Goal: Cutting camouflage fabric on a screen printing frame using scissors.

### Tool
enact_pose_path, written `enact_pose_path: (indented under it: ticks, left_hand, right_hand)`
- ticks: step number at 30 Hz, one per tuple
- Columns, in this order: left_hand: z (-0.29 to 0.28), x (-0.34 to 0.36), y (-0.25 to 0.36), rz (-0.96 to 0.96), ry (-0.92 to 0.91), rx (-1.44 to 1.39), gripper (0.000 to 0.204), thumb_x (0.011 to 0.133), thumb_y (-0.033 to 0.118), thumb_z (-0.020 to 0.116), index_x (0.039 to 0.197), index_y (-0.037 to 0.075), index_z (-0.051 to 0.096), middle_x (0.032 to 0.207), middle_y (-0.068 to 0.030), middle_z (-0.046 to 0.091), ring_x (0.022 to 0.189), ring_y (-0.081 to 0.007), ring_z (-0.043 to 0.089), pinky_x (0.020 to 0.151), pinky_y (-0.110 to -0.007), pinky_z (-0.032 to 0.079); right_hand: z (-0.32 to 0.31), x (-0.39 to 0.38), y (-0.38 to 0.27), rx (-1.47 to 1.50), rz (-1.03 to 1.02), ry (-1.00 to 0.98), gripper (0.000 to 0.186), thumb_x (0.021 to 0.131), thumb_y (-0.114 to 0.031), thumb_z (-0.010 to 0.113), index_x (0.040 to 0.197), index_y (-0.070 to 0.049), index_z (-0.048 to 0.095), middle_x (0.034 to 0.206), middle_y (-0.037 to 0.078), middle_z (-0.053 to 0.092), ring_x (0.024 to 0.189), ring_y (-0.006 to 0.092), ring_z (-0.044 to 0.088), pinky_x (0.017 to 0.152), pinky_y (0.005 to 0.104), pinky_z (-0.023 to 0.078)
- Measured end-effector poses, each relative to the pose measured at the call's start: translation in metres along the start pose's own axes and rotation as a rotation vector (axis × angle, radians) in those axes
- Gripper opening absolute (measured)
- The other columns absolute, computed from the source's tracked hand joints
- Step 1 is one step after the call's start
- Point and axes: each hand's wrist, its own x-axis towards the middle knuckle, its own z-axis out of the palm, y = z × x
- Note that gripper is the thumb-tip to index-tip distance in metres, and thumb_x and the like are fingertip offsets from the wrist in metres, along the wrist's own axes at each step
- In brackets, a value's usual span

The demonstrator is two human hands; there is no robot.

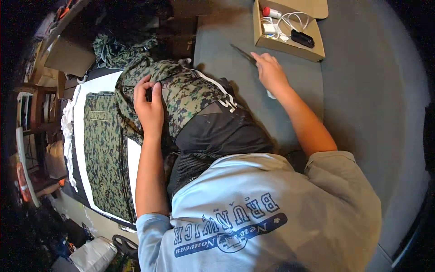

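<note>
My left hand (148, 102) rests at the camouflage fabric (190, 97), fingers loosely bent and thumb apart, gripping nothing that I can see. The fabric lies bunched over my lap, with a white strip along its right side and dark cloth below it. In my right hand (272, 72) is a long, thin dark tool (240, 51), angled up and left above the grey surface (217, 41); whether it is scissors or a blade, I cannot tell. A small white item (271, 95) shows just beneath that hand.
An open cardboard box (290, 50) with a white cable, red-capped item and black device sits at upper right. Leftward are a stack of camouflage panels (102, 154) on white sheets, more bunched camouflage fabric (106, 50), cardboard (68, 54) and a white bag (93, 256) at lower left.
</note>
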Motion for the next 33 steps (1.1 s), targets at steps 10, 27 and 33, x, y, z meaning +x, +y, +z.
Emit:
enact_pose_path:
  ticks: [10, 27, 33]
  left_hand:
    - [-0.014, 0.021, -0.018, -0.117, 0.099, 0.154, 0.027, 0.091, 0.017, 0.070, 0.116, 0.005, 0.065, 0.129, -0.0130, 0.064, 0.124, -0.0325, 0.054, 0.106, -0.040, 0.041]
    - [0.009, 0.010, 0.012, 0.167, -0.060, 0.338, 0.040, 0.087, 0.030, 0.072, 0.124, 0.015, 0.068, 0.147, -0.0064, 0.053, 0.143, -0.0370, 0.038, 0.117, -0.052, 0.024]
    - [-0.001, 0.007, 0.047, 0.231, -0.165, 0.433, 0.040, 0.087, 0.022, 0.072, 0.126, 0.012, 0.068, 0.145, -0.0081, 0.055, 0.141, -0.0374, 0.041, 0.117, -0.047, 0.030]
  right_hand:
    - [-0.041, -0.048, 0.025, -0.157, 0.198, -0.190, 0.042, 0.083, -0.013, 0.072, 0.124, -0.010, 0.063, 0.111, 0.009, 0.063, 0.096, 0.0309, 0.061, 0.085, 0.0405, 0.051]
    - [-0.062, -0.037, 0.005, -0.109, 0.434, -0.576, 0.032, 0.079, -0.019, 0.075, 0.106, -0.005, 0.063, 0.090, 0.008, 0.067, 0.077, 0.0245, 0.063, 0.073, 0.0336, 0.049]
    - [-0.077, -0.033, -0.034, 1.272, 0.629, -0.924, 0.029, 0.089, -0.028, 0.071, 0.103, -0.005, 0.059, 0.077, 0.004, 0.062, 0.064, 0.0132, 0.058, 0.062, 0.0252, 0.046]
